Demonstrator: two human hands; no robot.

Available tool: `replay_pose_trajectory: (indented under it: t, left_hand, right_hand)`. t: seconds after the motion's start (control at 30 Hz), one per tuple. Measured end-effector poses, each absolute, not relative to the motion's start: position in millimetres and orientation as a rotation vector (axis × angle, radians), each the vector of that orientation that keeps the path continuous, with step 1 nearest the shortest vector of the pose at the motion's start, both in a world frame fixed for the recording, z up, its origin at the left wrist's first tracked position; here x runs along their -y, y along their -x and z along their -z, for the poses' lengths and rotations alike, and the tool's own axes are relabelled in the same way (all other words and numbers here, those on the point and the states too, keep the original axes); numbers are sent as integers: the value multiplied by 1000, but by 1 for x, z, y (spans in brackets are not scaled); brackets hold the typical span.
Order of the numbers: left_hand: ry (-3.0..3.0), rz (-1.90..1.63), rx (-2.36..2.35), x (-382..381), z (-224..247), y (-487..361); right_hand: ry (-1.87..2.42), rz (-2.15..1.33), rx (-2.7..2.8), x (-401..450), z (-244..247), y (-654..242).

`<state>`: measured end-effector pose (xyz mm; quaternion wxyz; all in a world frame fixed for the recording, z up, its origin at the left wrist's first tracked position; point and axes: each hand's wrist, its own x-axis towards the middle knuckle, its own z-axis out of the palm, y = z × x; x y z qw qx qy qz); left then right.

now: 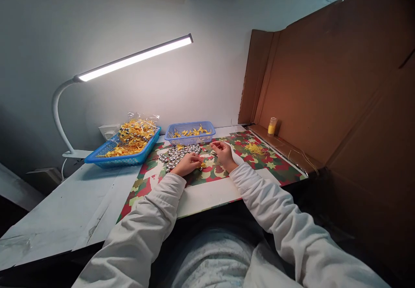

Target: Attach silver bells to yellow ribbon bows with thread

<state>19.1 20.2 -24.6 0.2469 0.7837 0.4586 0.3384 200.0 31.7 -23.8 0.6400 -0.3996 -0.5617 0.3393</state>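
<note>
My left hand (188, 165) is closed in a pinch near the middle of the patterned mat, with a small yellow piece (203, 165) showing at its fingertips. To its right and slightly higher, my right hand (224, 155) is also pinched closed; whatever lies between its fingertips is too small to make out. Just beyond my left hand spreads a pile of small shiny silver beads or bells (177, 156). A loose bunch of thin yellow strings (254, 148) lies on the mat to the right of my right hand.
Behind the pile stands a blue basket (189, 140) holding yellow pieces. A larger blue tray (113, 161), heaped with yellow and silver pieces, is at left beside a lit lamp (136, 58). A small yellow-filled bottle (272, 126) stands by the cardboard wall (324, 76) on the right.
</note>
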Motion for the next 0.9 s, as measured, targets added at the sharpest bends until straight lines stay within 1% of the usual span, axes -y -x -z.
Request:
replay_pose_trajectory:
  t: [0.17, 0.5, 0.7, 0.9]
  left_hand:
    - [-2082, -968, -1292, -16, 19, -21]
    - [-1824, -1014, -1180, -17, 23, -25]
    - [-1807, -1068, -1150, -18, 22, -27]
    - [-1924, -994, -1223, -19, 24, -26]
  right_hand:
    - [898, -806, 1303, -34, 25, -199]
    - [881, -872, 1346, -32, 25, -195]
    - [886, -877, 1354, -37, 29, -195]
    - [864, -895, 1307, -38, 30, -197]
